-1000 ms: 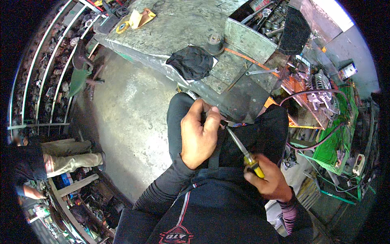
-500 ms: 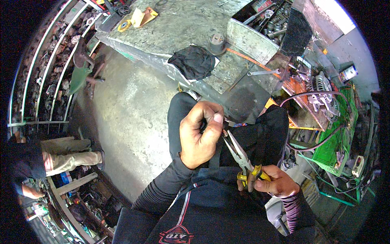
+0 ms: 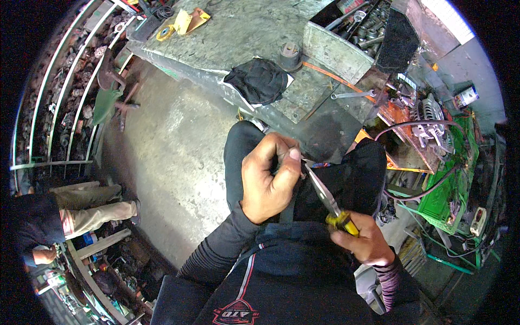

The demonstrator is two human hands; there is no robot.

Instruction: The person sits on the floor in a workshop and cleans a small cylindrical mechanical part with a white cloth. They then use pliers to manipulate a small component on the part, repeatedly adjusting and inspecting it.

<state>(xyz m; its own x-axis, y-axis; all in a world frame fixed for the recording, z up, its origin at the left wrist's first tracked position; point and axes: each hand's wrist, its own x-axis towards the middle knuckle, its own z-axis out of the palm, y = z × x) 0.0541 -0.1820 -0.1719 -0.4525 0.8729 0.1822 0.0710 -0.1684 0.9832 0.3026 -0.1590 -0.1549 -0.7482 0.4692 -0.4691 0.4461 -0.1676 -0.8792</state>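
My left hand (image 3: 272,176) is closed in a pinch above my lap, thumb pressed against the curled fingers. What it holds is small and dark, mostly hidden by the fingers. My right hand (image 3: 362,238) grips long-nose pliers (image 3: 324,190) by their yellow and black handles. The jaws point up and left, and their tips reach close beside my left thumb and fingertips. Whether the tips touch the small part, I cannot make out.
A workbench (image 3: 216,49) ahead carries a black cloth (image 3: 257,81), a round metal part (image 3: 290,57), a wrench (image 3: 353,95) and a box of sockets (image 3: 336,51). Right are an alternator-like part (image 3: 431,122) and green crate (image 3: 441,203). Shelves (image 3: 59,97) and another person (image 3: 89,214) are left.
The pliers have turned in my right hand, and their handles and jaws look closer together. My right hand has shifted slightly upward. My left hand stays almost in place.
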